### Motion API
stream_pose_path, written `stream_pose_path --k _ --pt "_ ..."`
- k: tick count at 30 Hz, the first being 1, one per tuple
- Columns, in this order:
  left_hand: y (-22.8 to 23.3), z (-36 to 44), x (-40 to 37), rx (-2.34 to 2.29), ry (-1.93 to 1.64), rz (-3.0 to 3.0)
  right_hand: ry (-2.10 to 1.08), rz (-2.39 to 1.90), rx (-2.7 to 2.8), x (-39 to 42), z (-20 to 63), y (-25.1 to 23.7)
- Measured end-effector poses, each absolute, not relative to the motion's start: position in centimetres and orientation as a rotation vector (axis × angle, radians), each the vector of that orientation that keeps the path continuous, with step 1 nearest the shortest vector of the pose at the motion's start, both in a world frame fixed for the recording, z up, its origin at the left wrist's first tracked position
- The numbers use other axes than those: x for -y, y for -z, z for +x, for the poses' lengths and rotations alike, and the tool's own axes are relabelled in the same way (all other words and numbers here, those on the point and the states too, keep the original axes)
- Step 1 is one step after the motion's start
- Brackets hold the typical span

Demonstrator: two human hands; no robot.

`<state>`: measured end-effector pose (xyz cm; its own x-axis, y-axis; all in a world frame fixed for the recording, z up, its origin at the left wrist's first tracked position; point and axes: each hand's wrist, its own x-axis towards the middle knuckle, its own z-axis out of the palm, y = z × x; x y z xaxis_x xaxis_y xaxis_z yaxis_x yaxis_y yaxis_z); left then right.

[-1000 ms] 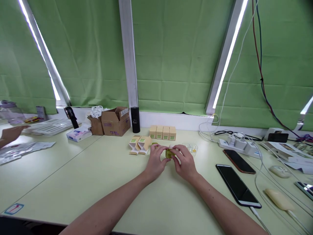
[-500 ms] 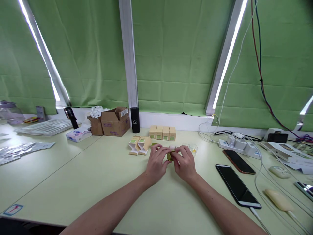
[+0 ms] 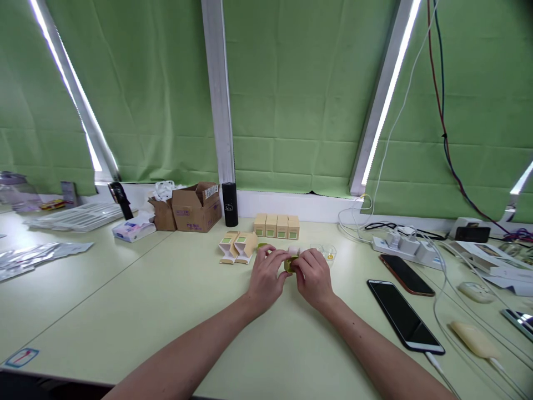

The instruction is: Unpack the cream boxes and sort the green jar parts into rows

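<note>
Fingers of both hands meet over a small round olive-green object [image 3: 288,264], held just above the pale green tabletop [image 3: 137,300] near its middle. The left hand [image 3: 266,276] curls loosely around the object's left side, and the right hand [image 3: 313,276] pinches it from the right with fingers bent close; whether either grip is firm cannot be told, since the object is mostly hidden.

Being so small and shared between fingertips, the object could slip and roll, likely toward the clear plastic tray with a yellow dot [image 3: 327,253] just behind the right hand. A push forward could knock the two open tan cartons with green labels [image 3: 238,246] or the row of four closed tan boxes [image 3: 277,226] behind them.

To the right, two dark phones [image 3: 405,321] and white cables [image 3: 443,311] crowd the surface, so a wide sweep of the right forearm risks snagging them. Leftward and toward the near edge the tabletop offers more room.
</note>
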<state>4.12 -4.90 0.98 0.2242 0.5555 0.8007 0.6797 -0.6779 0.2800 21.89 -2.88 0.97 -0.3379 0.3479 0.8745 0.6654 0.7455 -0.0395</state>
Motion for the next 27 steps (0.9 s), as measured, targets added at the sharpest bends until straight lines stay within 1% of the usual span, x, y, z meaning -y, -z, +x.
stream_pose_path --k 27 --pt "-1.18 4.01 4.61 1.239 1.439 -2.289 0.434 -0.730 1.954 2.72 21.69 -0.71"
